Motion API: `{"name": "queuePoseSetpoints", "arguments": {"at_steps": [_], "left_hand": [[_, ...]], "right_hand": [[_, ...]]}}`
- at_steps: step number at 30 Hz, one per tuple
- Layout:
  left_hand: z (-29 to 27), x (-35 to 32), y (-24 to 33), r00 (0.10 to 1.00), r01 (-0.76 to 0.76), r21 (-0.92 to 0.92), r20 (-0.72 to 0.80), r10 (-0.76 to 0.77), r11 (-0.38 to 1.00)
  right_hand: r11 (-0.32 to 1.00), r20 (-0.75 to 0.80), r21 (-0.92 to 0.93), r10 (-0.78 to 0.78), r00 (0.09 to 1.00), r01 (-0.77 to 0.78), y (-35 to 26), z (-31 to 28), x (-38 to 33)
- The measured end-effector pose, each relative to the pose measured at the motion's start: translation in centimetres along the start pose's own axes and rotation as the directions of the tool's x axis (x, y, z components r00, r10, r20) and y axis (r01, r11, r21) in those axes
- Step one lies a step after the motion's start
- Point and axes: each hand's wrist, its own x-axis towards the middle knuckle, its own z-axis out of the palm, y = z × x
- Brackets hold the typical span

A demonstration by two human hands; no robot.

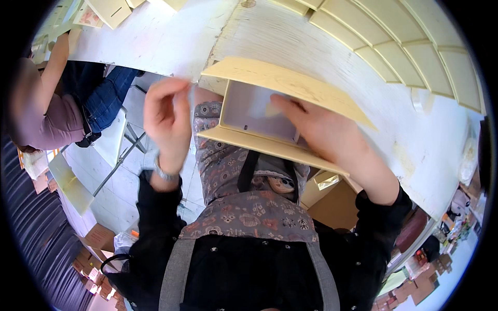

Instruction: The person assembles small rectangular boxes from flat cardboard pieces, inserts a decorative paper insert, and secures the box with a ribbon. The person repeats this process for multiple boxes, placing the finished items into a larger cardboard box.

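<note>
A pale yellow box (224, 106) with a lilac-grey inside lies tilted over the table's near edge and my lap, its two broad panels spread apart. My right hand (332, 132) reaches over its right end and is closed on it. One digit shows inside the box; the other fingers are hidden by the upper panel and the hand itself. A small pale patch by that digit is too unclear to name. Left of the box, my left hand (167, 116) is raised and blurred, its fingers loosely curled with a gap to the thumb. I see nothing held in it.
The worn white table (155, 36) stretches across the far side. Rows of pale yellow trays or boxes (384, 41) stand at the far right. A cardboard carton (334, 205) sits below my right forearm. At left, another person (57, 116) sits near a white folding chair (114, 135).
</note>
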Motion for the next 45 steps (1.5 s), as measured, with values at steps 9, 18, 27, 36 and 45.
{"name": "queuePoseSetpoints", "arguments": {"at_steps": [9,18,27,36,45], "left_hand": [[2.0,-9.6,1.2,0.881,0.426,0.08,0.189,-0.433,0.901],[2.9,-10.1,1.7,0.911,0.379,0.195,0.09,-0.402,0.904],[2.0,-13.2,-0.4,0.789,0.561,0.174,0.184,-0.586,0.81],[2.3,-7.1,1.6,0.974,0.218,0.038,0.054,-0.22,0.975],[-3.3,-3.2,6.8,0.999,-0.03,-0.81,0.002,0.053,0.585]], "right_hand": [[0.905,0.141,0.419,-0.147,0.979,0.076,-1.7,0.7,-0.3],[0.911,0.17,0.406,-0.159,0.973,0.078,-1.3,0.2,0.4],[0.913,0.178,0.402,-0.147,0.973,0.064,-1.0,-0.5,1.1],[0.912,0.268,0.409,-0.085,0.96,-0.034,0.2,-2.3,3.7],[-0.218,-0.282,0.936,0.011,0.959,0.278,9.8,-5.2,-2.1]]}}
